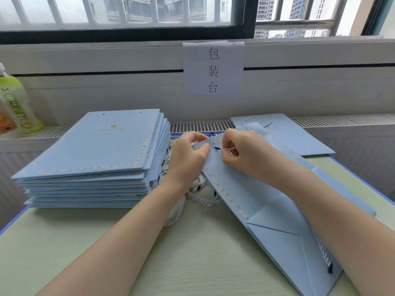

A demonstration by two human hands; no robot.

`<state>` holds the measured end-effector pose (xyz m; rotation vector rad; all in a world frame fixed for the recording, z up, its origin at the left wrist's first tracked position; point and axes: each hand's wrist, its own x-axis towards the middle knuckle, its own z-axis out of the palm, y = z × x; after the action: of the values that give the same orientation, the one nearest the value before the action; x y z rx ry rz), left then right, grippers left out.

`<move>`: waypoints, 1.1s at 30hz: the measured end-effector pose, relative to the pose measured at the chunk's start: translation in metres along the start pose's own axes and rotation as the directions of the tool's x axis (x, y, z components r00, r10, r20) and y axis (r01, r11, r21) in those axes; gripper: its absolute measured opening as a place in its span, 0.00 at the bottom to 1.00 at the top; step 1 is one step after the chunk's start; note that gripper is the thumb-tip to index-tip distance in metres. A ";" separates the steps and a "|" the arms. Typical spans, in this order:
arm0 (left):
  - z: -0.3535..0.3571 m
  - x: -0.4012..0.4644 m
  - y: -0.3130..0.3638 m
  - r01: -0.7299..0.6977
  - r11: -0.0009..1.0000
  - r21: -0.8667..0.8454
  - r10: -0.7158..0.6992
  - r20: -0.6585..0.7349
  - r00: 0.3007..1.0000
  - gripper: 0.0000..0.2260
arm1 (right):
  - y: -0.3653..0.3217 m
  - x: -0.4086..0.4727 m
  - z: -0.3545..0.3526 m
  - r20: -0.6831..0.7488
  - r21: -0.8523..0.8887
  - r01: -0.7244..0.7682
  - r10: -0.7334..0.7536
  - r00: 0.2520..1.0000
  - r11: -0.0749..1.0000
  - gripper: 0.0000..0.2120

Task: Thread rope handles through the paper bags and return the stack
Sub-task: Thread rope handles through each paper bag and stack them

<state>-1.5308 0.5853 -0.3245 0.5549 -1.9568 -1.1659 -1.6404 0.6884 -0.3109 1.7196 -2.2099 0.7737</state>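
Windowside table [192, 253]: left hand [188, 159] pinching bag [256, 193], right hand [241, 150] pinching rope [218, 148], threading; pulling through comes next.

Both bare forearms are extended forward over the desk [192, 253], converging near its far middle. The left hand [188, 154] is held with the back turned upward, its fingers curled and its thumb pressed down on the top edge of a paper bag [256, 199], which is pinched. The right hand [241, 150] is bent at the wrist, and the tip of a rope handle [222, 148] is pinched between its thumb and forefinger, the other fingers being curled under. The two hands are set just beside each other.
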 end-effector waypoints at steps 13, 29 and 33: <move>-0.003 -0.002 0.001 -0.007 0.998 -0.068 0.007 -0.006 1.000 0.04 | -0.002 -0.001 0.001 -0.091 0.206 0.010 0.009 0.996 0.979 0.06; -0.005 0.001 -0.001 0.054 0.991 -0.121 -0.050 0.036 0.998 0.05 | -0.008 -0.003 0.007 -0.195 0.111 0.084 -0.061 0.979 0.990 0.07; -0.006 0.001 -0.002 0.081 0.988 -0.133 -0.074 0.060 0.995 0.05 | -0.002 -0.001 0.006 -0.090 0.093 0.063 -0.054 0.994 0.994 0.06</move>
<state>-1.5269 0.5799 -0.3244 0.5367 -1.8991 -1.3642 -1.6375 0.6857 -0.3165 1.7503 -2.0871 0.9357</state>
